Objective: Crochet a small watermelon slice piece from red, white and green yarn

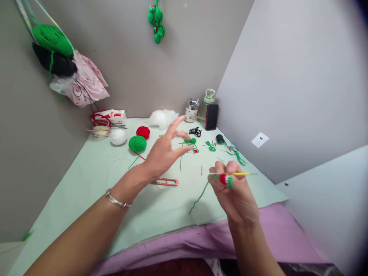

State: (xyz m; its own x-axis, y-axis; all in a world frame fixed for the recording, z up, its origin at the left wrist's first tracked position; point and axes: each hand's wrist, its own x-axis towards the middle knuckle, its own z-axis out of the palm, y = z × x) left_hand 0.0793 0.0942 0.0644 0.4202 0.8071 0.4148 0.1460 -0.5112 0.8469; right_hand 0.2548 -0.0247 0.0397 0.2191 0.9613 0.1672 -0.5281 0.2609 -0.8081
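Purple cloth (pixel 258 237) lies closest, along the near edge of the surface (pixel 86 184), which has a pale green sheet on it. Both arms reach over it. Up in the air above the sheet is the left hand (pixel 165 151), with its fingers spread wide, so its grip is released and it holds nothing. A silver bangle (pixel 116 201) sits on that wrist. On the sheet just past that wrist lie red snips (pixel 166 182). Nearer the camera and to the right, the right hand (pixel 235 195) is lifted too, and its grip is clenched around a thin yellow hook (pixel 240 174) that points right. The same fingers pinch a tiny red and green piece (pixel 226 180), held against the hook. Green yarn (pixel 201 195) hangs from the piece down to the sheet. Farther back on the left sit 3 balls close together: a green ball (pixel 137 143), a red ball (pixel 143 132) and a white ball (pixel 118 137). White fluff (pixel 162 118) lies by the back wall. Beside it in the corner stand a cup (pixel 191 113) with pens in it, a bottle (pixel 207 100) and a dark red case (pixel 212 117). A black clip (pixel 195 132) and a black spool (pixel 220 138) lie in front of them, with small green bits (pixel 211 145) between the 2. A green bunch (pixel 156 19) hangs high on the wall.
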